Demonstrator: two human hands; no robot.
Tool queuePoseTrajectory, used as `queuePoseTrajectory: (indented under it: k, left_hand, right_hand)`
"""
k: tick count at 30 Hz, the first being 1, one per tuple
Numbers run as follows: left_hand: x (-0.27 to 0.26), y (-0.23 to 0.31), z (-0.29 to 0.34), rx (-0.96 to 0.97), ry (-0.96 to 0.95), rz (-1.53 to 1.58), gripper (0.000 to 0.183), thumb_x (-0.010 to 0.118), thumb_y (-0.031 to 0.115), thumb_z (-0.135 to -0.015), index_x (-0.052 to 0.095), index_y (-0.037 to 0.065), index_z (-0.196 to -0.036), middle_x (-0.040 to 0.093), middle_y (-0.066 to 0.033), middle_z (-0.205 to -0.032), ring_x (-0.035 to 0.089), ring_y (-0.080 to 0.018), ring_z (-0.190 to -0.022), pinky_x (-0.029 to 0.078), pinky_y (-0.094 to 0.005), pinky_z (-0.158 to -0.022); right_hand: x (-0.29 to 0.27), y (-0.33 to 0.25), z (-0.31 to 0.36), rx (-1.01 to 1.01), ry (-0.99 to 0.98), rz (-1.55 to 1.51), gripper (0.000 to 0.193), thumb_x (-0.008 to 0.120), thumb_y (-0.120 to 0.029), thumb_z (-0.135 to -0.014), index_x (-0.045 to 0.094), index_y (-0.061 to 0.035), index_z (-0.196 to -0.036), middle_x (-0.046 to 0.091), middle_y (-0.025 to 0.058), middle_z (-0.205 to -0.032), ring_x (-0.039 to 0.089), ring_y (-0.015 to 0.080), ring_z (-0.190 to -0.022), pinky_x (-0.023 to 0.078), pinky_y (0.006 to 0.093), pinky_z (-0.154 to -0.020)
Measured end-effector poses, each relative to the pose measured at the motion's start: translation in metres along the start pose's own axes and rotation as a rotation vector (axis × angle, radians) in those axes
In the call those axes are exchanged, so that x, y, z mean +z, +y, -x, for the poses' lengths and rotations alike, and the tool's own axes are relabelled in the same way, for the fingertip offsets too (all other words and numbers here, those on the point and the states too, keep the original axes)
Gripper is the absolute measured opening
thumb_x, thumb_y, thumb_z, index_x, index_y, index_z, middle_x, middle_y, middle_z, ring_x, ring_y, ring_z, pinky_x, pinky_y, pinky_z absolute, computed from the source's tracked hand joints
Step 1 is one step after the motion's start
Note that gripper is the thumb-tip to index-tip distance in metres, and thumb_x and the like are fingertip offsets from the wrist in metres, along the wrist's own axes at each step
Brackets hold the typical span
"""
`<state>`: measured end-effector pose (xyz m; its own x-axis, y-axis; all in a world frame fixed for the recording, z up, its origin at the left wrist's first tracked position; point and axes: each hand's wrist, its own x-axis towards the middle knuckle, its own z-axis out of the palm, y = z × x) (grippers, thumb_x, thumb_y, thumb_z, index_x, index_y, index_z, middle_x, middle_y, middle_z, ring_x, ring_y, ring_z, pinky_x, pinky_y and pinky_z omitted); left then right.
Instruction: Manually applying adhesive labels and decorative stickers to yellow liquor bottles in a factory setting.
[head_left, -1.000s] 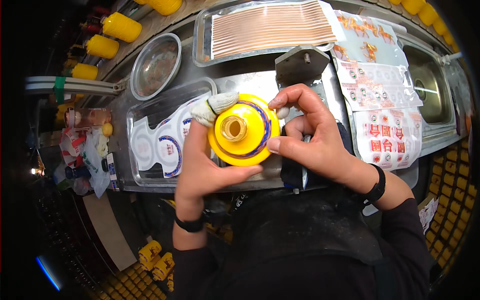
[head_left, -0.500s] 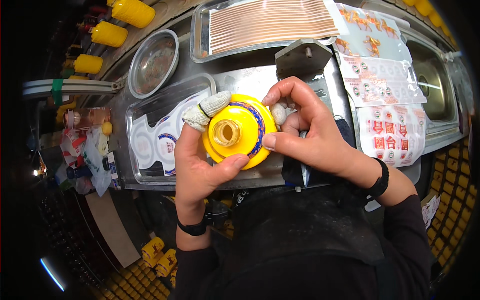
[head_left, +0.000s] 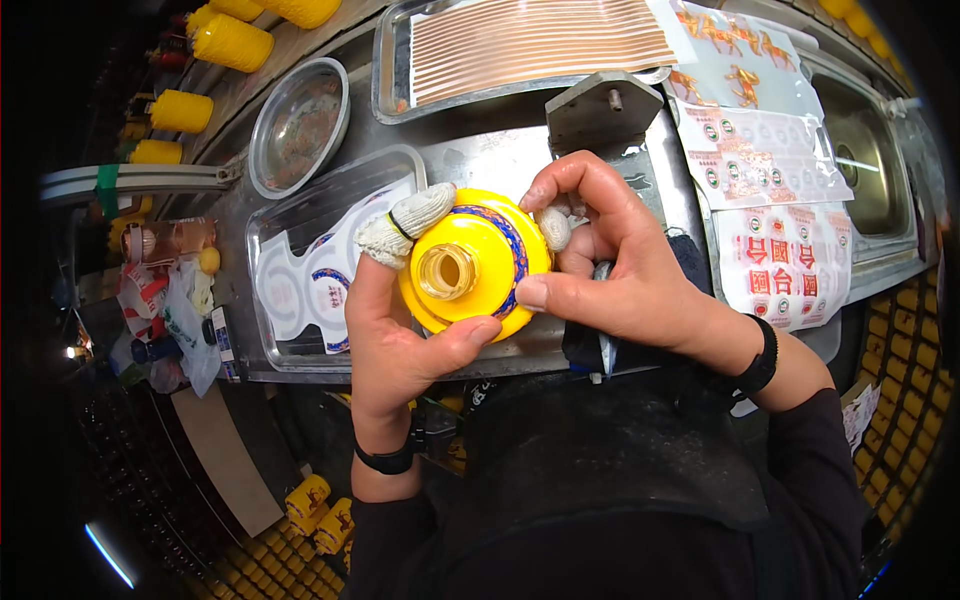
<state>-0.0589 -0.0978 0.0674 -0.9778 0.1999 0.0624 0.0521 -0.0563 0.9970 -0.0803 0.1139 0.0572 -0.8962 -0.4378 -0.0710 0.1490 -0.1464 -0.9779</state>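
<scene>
A glossy yellow bottle (head_left: 430,304) is held up in front of me, its open, gold-toned neck pointing toward me. Around its shoulder runs a blue patterned decal band (head_left: 516,243). My left hand (head_left: 395,330) grips the bottle's left side, thumb on the near rim and white cloth-covered fingers over the far side. On the right, my right hand (head_left: 610,265) has its thumb pressed onto the band, its index finger curled at the bottle's far right edge. White finger covers show on that hand too. The bottle's underside is hidden.
A metal tray with decal sheets (head_left: 425,165) lies behind the bottle, beside a round metal basin (head_left: 343,95). Farther back sits a tray of brown-striped sheets (head_left: 376,75). A metal bracket (head_left: 600,115) stands behind my right hand. Printed sheets (head_left: 785,260) lie near the sink (head_left: 905,190).
The bottle and my left hand have shifted slightly left in the picture. My right thumb has slid a little lower along the band. Both hands keep their hold.
</scene>
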Motion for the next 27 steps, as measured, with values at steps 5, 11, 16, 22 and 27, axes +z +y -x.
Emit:
queuePoseTrajectory:
  k: [5,11,16,22,27]
  left_hand:
    - [0.001,-0.002,-0.001,0.018,0.004,-0.005,0.077,0.082,0.01,-0.068,0.045,-0.001,-0.135,0.052,-0.0122,-0.132,0.053,-0.022,-0.121,0.043,-0.0357,-0.103]
    - [0.002,-0.001,-0.001,0.016,0.007,0.007,0.077,0.082,0.011,-0.068,0.045,-0.001,-0.134,0.052,-0.0122,-0.132,0.053,-0.022,-0.121,0.043,-0.0357,-0.103]
    - [-0.001,-0.001,0.0,-0.003,0.022,-0.033,0.076,0.083,0.012,-0.068,0.047,-0.001,-0.134,0.054,-0.0116,-0.131,0.054,-0.0206,-0.119,0.041,-0.0344,-0.103]
    - [-0.005,0.0,0.001,0.003,0.02,-0.057,0.074,0.083,0.011,-0.067,0.049,0.0,-0.132,0.057,-0.01,-0.127,0.054,-0.0182,-0.117,0.041,-0.0325,-0.102]
    - [-0.002,0.0,0.001,0.003,0.023,-0.034,0.073,0.082,0.011,-0.068,0.05,0.0,-0.132,0.058,-0.0094,-0.125,0.056,-0.018,-0.116,0.042,-0.0321,-0.101]
  right_hand:
    - [0.001,0.001,0.0,0.001,0.005,0.025,0.053,0.077,-0.005,-0.074,0.045,-0.0048,-0.116,0.045,0.0016,-0.116,0.044,-0.003,-0.058,0.035,0.0134,-0.05]
    - [0.002,0.004,0.0,-0.062,0.051,0.012,0.048,0.076,-0.011,-0.074,0.047,-0.0067,-0.113,0.054,-0.0029,-0.095,0.034,-0.0025,-0.049,0.026,0.018,-0.043]
    - [-0.002,0.002,0.004,-0.089,0.198,0.018,0.033,0.073,-0.007,-0.077,0.053,-0.0037,-0.104,0.055,-0.0036,-0.096,0.035,-0.0035,-0.05,0.029,0.0151,-0.045]
    - [0.001,-0.009,0.039,-0.695,-0.098,0.87,0.034,0.069,-0.003,-0.068,0.07,-0.0036,-0.102,0.069,0.0089,-0.085,0.061,0.016,-0.055,0.044,0.0278,-0.048]
    - [0.007,-0.001,0.04,-0.697,-0.023,0.836,0.036,0.066,-0.001,-0.071,0.067,0.0004,-0.107,0.072,0.0141,-0.096,0.064,0.0176,-0.059,0.046,0.0277,-0.051]
